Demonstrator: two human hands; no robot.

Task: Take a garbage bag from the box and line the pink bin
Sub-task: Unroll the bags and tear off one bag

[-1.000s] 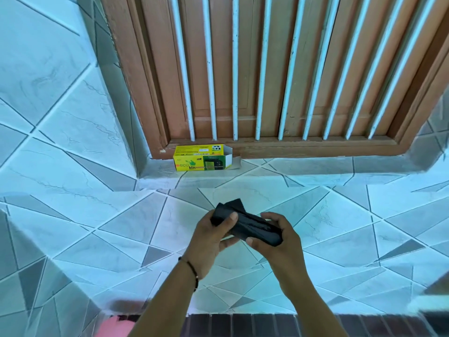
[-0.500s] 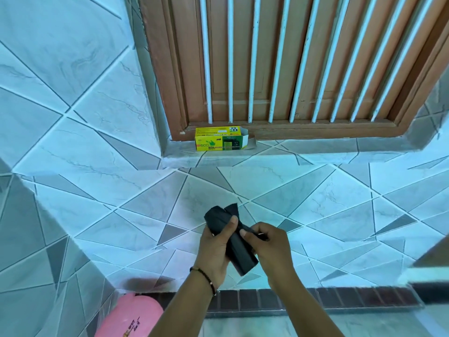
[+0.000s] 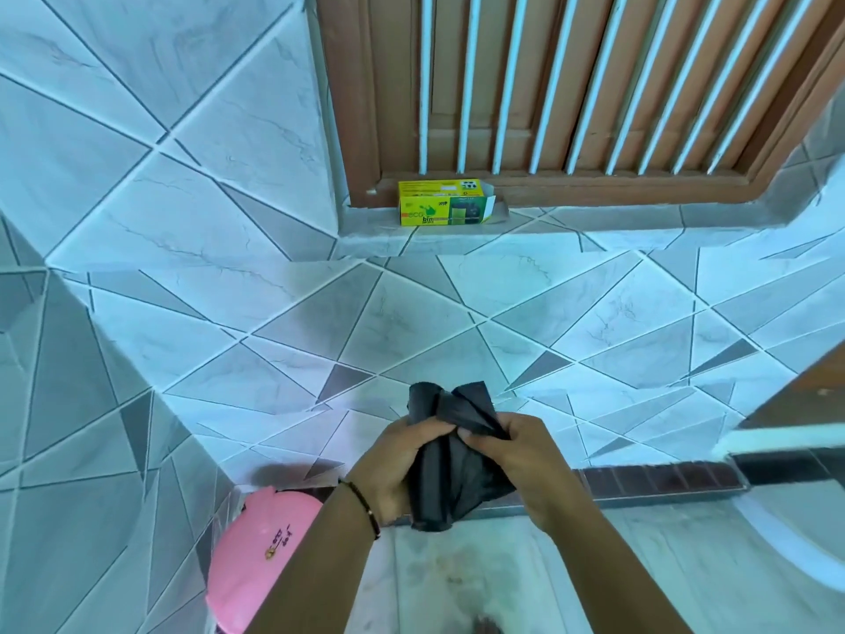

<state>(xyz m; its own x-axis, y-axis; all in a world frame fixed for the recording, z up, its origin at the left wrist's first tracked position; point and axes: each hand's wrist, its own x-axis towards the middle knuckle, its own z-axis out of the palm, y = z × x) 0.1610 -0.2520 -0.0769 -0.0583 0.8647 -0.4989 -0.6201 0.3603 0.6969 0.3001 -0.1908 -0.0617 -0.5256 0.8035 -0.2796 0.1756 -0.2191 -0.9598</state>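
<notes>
A folded black garbage bag point(image 3: 450, 455) hangs upright between my hands in the lower middle of the view. My left hand point(image 3: 393, 469) grips its left side, and my right hand point(image 3: 521, 459) pinches a loose fold near its top. The pink bin point(image 3: 260, 560) stands at the lower left against the tiled wall, partly hidden behind my left forearm. The yellow and green bag box point(image 3: 441, 208) lies on the window ledge above, its right end flap open.
A brown wooden window frame point(image 3: 594, 84) with white bars fills the top. Grey tiled walls surround the ledge. A row of dark tiles point(image 3: 658, 480) edges the pale floor below. A white curved object point(image 3: 804, 542) shows at the right.
The view has tilted down, showing more of the pink bin and the floor. The bag has turned from lying across to upright and is loosening at its top.
</notes>
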